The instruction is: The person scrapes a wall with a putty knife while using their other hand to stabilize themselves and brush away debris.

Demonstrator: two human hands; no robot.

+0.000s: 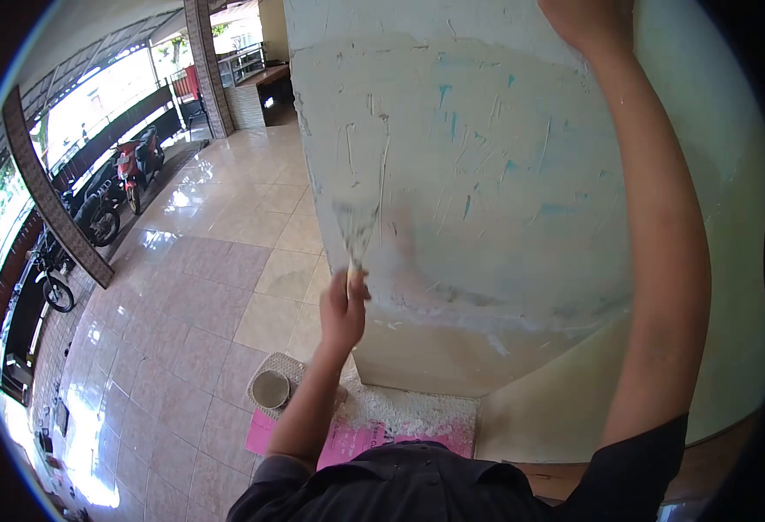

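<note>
My left hand (345, 306) is closed around the handle of a scraper (356, 228). Its wide blade points upward near the left edge of the wall (478, 235) and is smeared by motion; whether it touches the surface I cannot tell. Scratches, gouges and small blue patches mark the pale paint. High on the right, my right hand (587, 26) is up by the wall, its fingers cut off by the top of the view. The right forearm passes in front of the wall's right side.
At the wall's foot lies a pink sheet (356, 435) covered with white flakes (413, 404). Beside it, a round container (271, 390) stands on a woven-looking base. A tiled floor (200, 304) stretches left towards pillars and parked motorcycles (130, 174).
</note>
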